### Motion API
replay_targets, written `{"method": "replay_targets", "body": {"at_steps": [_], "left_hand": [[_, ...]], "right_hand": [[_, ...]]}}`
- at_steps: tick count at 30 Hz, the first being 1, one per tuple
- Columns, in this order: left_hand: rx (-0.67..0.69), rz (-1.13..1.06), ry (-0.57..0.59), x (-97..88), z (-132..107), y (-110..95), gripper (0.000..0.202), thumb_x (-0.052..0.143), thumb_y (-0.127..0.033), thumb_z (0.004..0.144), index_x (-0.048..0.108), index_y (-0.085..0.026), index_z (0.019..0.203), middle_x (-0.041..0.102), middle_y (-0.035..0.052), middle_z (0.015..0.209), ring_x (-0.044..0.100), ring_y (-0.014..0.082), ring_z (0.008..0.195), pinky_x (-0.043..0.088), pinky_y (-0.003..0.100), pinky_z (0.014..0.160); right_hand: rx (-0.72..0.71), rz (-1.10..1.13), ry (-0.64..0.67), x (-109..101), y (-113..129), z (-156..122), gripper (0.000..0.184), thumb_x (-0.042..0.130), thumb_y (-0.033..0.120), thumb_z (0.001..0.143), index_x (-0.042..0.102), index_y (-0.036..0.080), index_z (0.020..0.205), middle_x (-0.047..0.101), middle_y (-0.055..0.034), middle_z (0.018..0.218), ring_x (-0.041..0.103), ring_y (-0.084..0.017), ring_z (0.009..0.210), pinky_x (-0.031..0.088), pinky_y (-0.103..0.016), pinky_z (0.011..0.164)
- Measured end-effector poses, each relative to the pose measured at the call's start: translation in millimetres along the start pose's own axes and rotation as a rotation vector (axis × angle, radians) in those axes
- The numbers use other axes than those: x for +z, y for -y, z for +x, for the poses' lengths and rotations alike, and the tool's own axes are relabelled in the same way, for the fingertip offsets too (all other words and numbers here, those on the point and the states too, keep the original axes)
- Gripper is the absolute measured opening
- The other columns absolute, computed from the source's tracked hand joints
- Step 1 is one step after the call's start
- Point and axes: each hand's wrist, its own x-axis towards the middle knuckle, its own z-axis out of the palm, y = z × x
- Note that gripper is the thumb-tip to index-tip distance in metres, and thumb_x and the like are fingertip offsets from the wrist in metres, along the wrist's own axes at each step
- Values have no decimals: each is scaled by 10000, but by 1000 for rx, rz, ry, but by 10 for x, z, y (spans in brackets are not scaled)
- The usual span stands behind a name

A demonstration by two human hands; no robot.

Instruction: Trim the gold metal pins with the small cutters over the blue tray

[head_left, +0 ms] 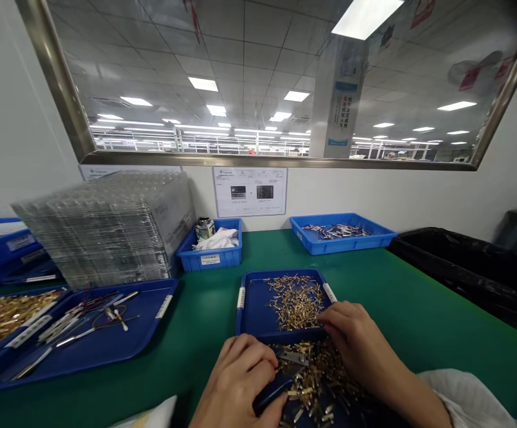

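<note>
My left hand [240, 380] is closed around a pair of small pliers [271, 389] with dark blue handles. Their short metal jaws point right, over the lower blue tray of small gold-coloured metal pins. My right hand [360, 339] has its fingers drawn together at the right corner where the two trays meet; whatever the fingertips may hold is hidden. Thin gold-coloured pins [296, 300] lie in the upper blue tray [256, 306], mostly toward its right side. Thicker gold-coloured pieces [309, 386] fill the lower tray, partly covered by both hands.
To the left stand a blue tray [128, 342] with wired parts, a tray of gold-coloured pieces [8, 315] and stacked clear plastic trays [106, 232]. Behind are a blue bin [209, 260] with a white cloth and a blue tray [342, 245]. A black-lined bin [458, 267] stands right.
</note>
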Motion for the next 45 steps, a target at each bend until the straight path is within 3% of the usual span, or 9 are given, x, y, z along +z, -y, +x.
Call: {"method": "replay_targets", "body": {"at_steps": [3,8,16,24,31,35,41,43,45], "left_hand": [[2,7,-21,42,-11,28,96,619,-118,658,561,-184,620,618,12,771,533,204,766,442,366,700],[-16,14,-11,43,-10,23,97,630,-117,650,567,-186,625,625,5,779,534,202,771,439,365,709],[22,57,32,45,2,42,126,633,-90,609,544,-175,583,623,4,744,533,186,734,453,330,678],[126,36,-59,174,-45,162,141,619,-93,577,509,-181,575,598,0,716,512,181,714,443,315,649],[61,94,-76,226,-103,180,130,636,-107,592,551,-194,637,599,-6,733,515,187,712,432,326,649],[99,94,-115,261,-106,214,123,641,-124,594,545,-193,630,598,-7,721,515,183,710,426,308,629],[205,56,-134,113,-29,134,122,633,-131,627,533,-181,578,617,1,689,503,166,657,426,290,580],[166,79,-75,42,-6,72,85,625,-129,668,573,-183,630,632,8,719,517,174,687,438,303,615],[190,65,-137,18,3,33,66,607,-132,695,590,-184,658,638,11,720,523,182,697,441,317,629]], "right_hand": [[8,27,168,5,35,-17,257,468,31,808,628,232,811,591,-5,769,529,-175,743,357,-325,712],[21,45,286,22,99,-38,223,498,41,797,615,203,699,582,4,754,531,-150,727,343,-305,717],[-10,352,255,-90,259,-10,199,435,53,842,568,178,762,589,-1,778,545,-117,697,378,-217,607],[-26,354,262,-91,310,-34,190,454,46,820,571,180,754,585,-2,749,542,-124,663,379,-223,585],[-10,381,238,-89,319,-19,181,458,43,802,581,173,776,597,-13,766,561,-131,699,393,-220,602],[-19,370,226,-81,342,-26,182,471,27,759,580,171,739,599,-4,733,555,-124,664,383,-216,582],[34,363,158,-82,379,-13,163,479,23,690,555,163,655,593,5,659,538,-128,628,369,-221,572],[53,377,125,-92,385,-11,143,479,41,684,538,162,636,584,3,647,526,-134,621,365,-229,574],[67,411,86,-102,384,-14,125,475,65,685,514,164,620,568,1,632,506,-139,617,355,-236,571]]}}
